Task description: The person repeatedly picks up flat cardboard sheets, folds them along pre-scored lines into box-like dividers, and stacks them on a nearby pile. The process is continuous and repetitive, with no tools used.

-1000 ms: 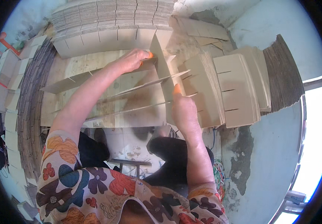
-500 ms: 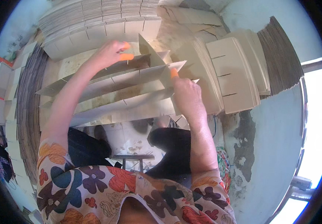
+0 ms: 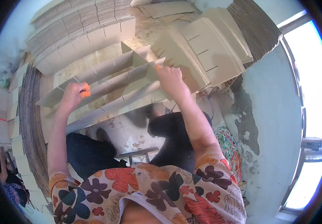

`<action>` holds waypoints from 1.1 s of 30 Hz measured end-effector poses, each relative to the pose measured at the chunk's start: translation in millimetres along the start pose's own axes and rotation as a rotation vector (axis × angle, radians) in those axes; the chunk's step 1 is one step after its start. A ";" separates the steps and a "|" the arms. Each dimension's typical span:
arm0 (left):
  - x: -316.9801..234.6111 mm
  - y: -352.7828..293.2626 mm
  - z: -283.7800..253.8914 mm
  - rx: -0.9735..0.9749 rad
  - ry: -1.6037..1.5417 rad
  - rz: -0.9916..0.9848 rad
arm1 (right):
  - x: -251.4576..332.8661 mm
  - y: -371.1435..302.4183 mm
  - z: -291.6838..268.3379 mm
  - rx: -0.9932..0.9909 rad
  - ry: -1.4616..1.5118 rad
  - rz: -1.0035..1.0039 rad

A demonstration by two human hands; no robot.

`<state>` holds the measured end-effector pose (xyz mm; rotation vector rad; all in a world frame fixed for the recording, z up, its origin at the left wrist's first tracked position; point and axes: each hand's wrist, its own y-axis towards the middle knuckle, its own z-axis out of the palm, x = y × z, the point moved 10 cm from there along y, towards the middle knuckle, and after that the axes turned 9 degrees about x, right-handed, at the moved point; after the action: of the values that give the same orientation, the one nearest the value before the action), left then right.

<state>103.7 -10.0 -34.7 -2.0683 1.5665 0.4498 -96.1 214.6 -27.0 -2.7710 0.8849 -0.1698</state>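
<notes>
Several long slotted cardboard strips stand on edge, running side by side in front of me. A shorter cardboard crosspiece [image 3: 140, 59] crosses them near their right ends. My left hand [image 3: 73, 98], with orange finger covers, is closed in a pinch over the top edge of the middle long strip [image 3: 119, 84], toward its left part. My right hand [image 3: 171, 80] is closed on the near part of the crosspiece; its orange-covered fingertip shows, while the other fingers are mostly hidden. The nearest long strip [image 3: 127, 101] stands below both hands.
Stacked slotted cardboard [image 3: 90, 37] lines the far side. More cardboard piles [image 3: 213, 48] lean at the right, and another stack [image 3: 30, 108] runs along the left. Colourful straps [image 3: 230, 149] lie by the right wall. A stool [image 3: 138, 153] is between my legs. Another person [image 3: 13, 186] is at the left edge.
My left hand has moved left and nearer, from the far strip to the middle one. My right hand stays at the crosspiece. The whole view has turned somewhat.
</notes>
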 end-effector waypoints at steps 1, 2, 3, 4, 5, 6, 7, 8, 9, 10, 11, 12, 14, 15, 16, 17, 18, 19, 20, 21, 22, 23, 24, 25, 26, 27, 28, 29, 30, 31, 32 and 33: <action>-2.8 -1.7 -1.2 -0.025 0.024 0.028 | 1.4 -3.5 -5.6 -0.022 0.019 -0.023; -6.0 -2.7 -3.2 -0.051 0.048 0.055 | -6.7 -9.4 -12.1 -0.041 0.133 0.008; -9.2 -3.9 -5.5 -0.077 0.072 0.082 | -17.5 -17.4 -20.8 -0.059 0.246 0.038; -9.2 -8.4 -7.6 -0.128 0.072 0.092 | -27.3 -24.8 -24.7 -0.069 0.359 0.065; -12.1 -10.8 -10.8 -0.182 0.071 0.113 | -44.0 -36.0 -35.5 -0.185 0.326 0.144; -14.7 -13.6 -14.8 -0.236 0.070 0.133 | -61.3 -47.1 -42.0 -0.300 0.292 0.221; -14.1 -14.5 -13.9 -0.260 0.083 0.146 | -79.5 -59.4 -43.1 -0.410 0.255 0.301; -11.7 -16.5 -15.4 -0.286 0.098 0.157 | -93.7 -63.7 -38.1 -0.457 0.157 0.342; -10.0 -20.4 -18.1 -0.311 0.119 0.161 | -107.1 -62.1 -29.3 -0.502 0.066 0.375; -8.6 -18.8 -14.7 -0.298 0.122 0.165 | -115.2 -60.6 -23.6 -0.547 -0.032 0.407; -8.7 -17.3 -12.2 -0.286 0.130 0.168 | -121.5 -57.4 -14.2 -0.506 -0.035 0.436; -9.1 -19.1 -10.7 -0.274 0.137 0.170 | -126.8 -54.0 -4.5 -0.465 -0.038 0.462; -11.2 -16.5 -12.0 -0.264 0.103 0.109 | -145.0 -45.7 14.3 -0.416 -0.054 0.518; -12.5 -14.7 -13.0 -0.259 0.085 0.083 | -155.2 -39.6 22.7 -0.406 -0.066 0.541; -12.8 -19.5 -15.3 -0.298 0.094 0.084 | -154.7 -36.2 24.7 -0.392 -0.074 0.556; -13.0 -25.1 -15.9 -0.337 0.102 0.087 | -152.4 -35.6 24.5 -0.401 -0.090 0.536; -14.3 -30.4 -17.1 -0.376 0.110 0.093 | -150.4 -35.8 24.4 -0.411 -0.107 0.517; -16.6 -37.2 -19.3 -0.393 0.114 0.082 | -141.0 -36.6 20.2 -0.418 -0.120 0.494; -21.9 -43.7 -22.7 -0.410 0.118 0.074 | -133.0 -37.2 17.4 -0.400 -0.140 0.473; -25.4 -48.7 -24.7 -0.427 0.121 0.066 | -125.5 -38.6 14.0 -0.383 -0.160 0.454; -27.0 -52.3 -24.4 -0.444 0.128 0.067 | -118.0 -41.0 9.8 -0.366 -0.182 0.436; -28.0 -55.4 -23.8 -0.460 0.135 0.068 | -115.2 -43.2 7.8 -0.367 -0.151 0.437; -29.3 -58.4 -23.8 -0.476 0.142 0.069 | -112.7 -44.7 6.6 -0.368 -0.119 0.438; -31.1 -60.6 -23.4 -0.485 0.158 0.062 | -109.8 -45.9 4.4 -0.368 -0.088 0.438; -33.8 -62.6 -22.9 -0.494 0.174 0.054 | -105.7 -48.3 0.1 -0.383 -0.072 0.433; -36.0 -64.8 -22.6 -0.503 0.191 0.046 | -100.9 -50.9 -5.0 -0.397 -0.056 0.428; -37.0 -67.5 -22.0 -0.511 0.168 0.049 | -97.7 -52.2 -8.1 -0.411 -0.040 0.421; -37.6 -70.4 -21.4 -0.520 0.145 0.051 | -102.5 -49.4 -3.5 -0.379 0.048 0.447; -38.7 -73.4 -21.0 -0.529 0.123 0.052 | -108.3 -45.1 2.3 -0.346 0.135 0.471; -46.2 -76.5 -21.2 -0.553 0.105 0.087 | -115.5 -42.0 10.2 -0.310 0.221 0.496; -56.0 -79.9 -21.8 -0.578 0.084 0.122 | -119.5 -39.8 12.2 -0.341 0.201 0.471; -65.2 -82.3 -21.8 -0.605 0.064 0.158 | -127.6 -38.6 16.2 -0.373 0.181 0.445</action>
<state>163.4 46.6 34.2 -2.4100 1.7963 1.0301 -175.2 322.5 -38.3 -2.8179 1.7075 -0.1962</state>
